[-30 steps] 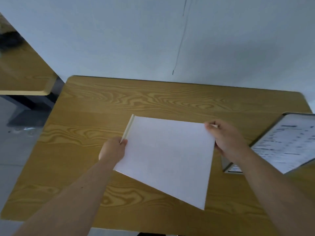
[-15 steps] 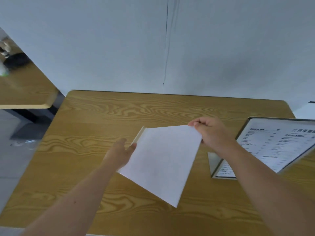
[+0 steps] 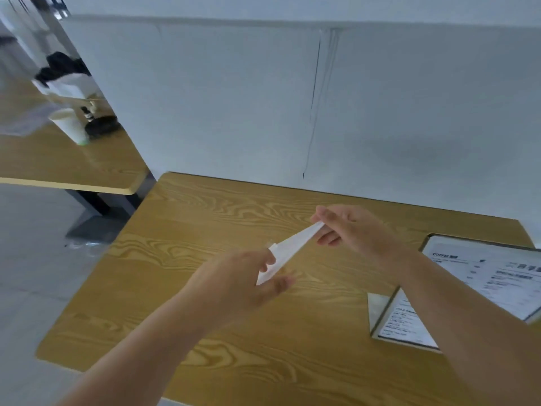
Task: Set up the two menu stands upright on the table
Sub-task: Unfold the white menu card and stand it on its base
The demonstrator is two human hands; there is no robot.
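Wood-grain table, white menu stand seen edge-on above it, left hand and right hand pinching its ends, second menu stand resting to its right

You work over a table of yellow wood-grain finish, smooth with a dull sheen. The menu stand you hold looks like thin, stiff white sheet, matt, seen nearly edge-on. By the table's right edge, the other menu stand has a glossy clear face over printed white paper. The wall behind is matt white.
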